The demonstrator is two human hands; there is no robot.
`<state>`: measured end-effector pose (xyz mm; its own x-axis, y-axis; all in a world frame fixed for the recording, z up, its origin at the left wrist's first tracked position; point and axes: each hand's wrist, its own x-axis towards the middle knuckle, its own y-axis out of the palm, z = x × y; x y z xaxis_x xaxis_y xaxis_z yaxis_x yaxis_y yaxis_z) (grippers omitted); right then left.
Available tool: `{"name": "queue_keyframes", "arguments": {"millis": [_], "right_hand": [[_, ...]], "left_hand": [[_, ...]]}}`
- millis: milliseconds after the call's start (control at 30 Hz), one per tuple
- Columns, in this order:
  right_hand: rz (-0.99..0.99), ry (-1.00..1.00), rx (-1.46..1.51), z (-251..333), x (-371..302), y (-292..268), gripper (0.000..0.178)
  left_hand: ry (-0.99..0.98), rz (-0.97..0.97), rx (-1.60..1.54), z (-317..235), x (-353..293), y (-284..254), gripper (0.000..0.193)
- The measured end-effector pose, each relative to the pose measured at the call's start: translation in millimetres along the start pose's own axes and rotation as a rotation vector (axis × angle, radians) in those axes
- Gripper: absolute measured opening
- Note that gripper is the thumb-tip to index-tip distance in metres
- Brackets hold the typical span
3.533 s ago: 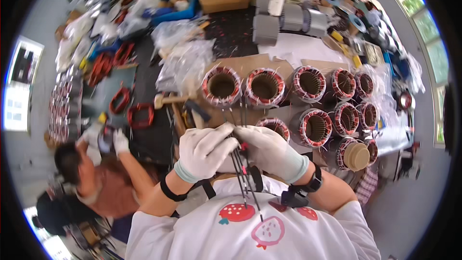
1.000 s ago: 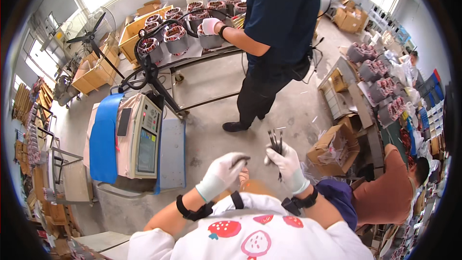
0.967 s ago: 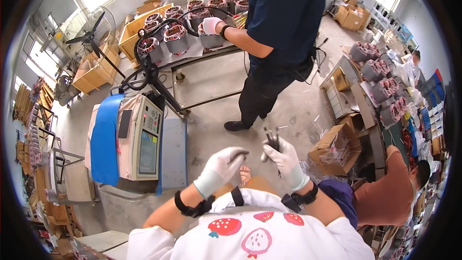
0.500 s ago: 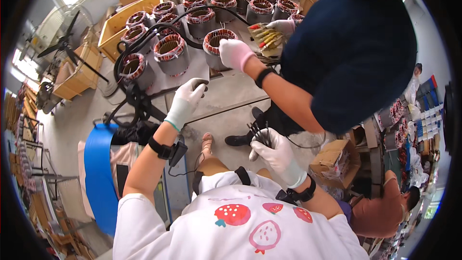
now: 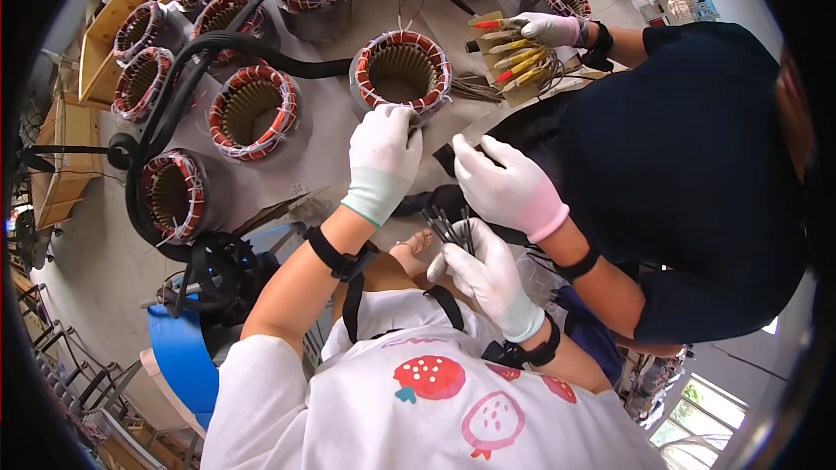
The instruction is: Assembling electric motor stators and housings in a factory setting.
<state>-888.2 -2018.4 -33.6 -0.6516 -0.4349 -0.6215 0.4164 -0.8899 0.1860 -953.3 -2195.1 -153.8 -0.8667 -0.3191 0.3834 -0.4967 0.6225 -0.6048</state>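
Note:
In my right hand (image 5: 495, 283), gloved white, the fingers close round a bundle of thin black tube-like pieces (image 5: 451, 231) that point up and away. My left hand (image 5: 383, 150), also gloved, reaches forward to the near rim of a motor stator (image 5: 401, 70). Its fingers are curled together at the orange winding, and what they pinch is hidden. That stator stands upright, its coil ends laced with white cord and a few thin wires rising from the far rim. Just right of my left hand, a co-worker's gloved hand (image 5: 514, 187) hovers with fingers slightly bent.
Another stator (image 5: 252, 113) stands left, with several more behind. A thick black cable (image 5: 279, 59) crosses among them. The co-worker's other hand (image 5: 550, 29) is at a board of yellow and red-tipped clips (image 5: 522, 65). The co-worker's dark-shirted body (image 5: 688, 183) fills the right side.
My left hand has moved forward onto the stator's near rim. My right hand keeps the black pieces. The co-worker's near hand has left the stator and come toward me. The view has shifted.

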Motion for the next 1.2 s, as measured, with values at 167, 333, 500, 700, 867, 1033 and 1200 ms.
{"name": "queue_keyframes", "arguments": {"millis": [167,333,500,700,867,1033,1200], "right_hand": [[-0.118,-0.111,0.005,8,40,-11,0.007],[-0.167,-0.208,0.085,14,51,-11,0.01],[-0.102,-0.295,0.139,6,49,-10,0.01],[-0.166,-0.313,0.075,27,33,-6,0.016],[-0.289,-0.337,0.087,30,33,-13,0.02],[-0.397,-0.372,0.255,43,30,-11,0.018],[-0.424,-0.618,0.069,44,60,14,0.013]], "left_hand": [[0.153,-0.112,0.053,0,5,8,0.041],[0.325,0.146,0.025,-4,67,6,0.022],[-0.201,0.308,-0.166,9,94,10,0.022],[0.244,-0.186,-0.171,-19,60,-8,0.042],[0.153,0.245,-0.691,-60,60,-17,0.031],[0.103,0.178,-0.684,-54,49,-45,0.024],[-0.412,0.157,-0.968,-55,25,-73,0.013]]}}
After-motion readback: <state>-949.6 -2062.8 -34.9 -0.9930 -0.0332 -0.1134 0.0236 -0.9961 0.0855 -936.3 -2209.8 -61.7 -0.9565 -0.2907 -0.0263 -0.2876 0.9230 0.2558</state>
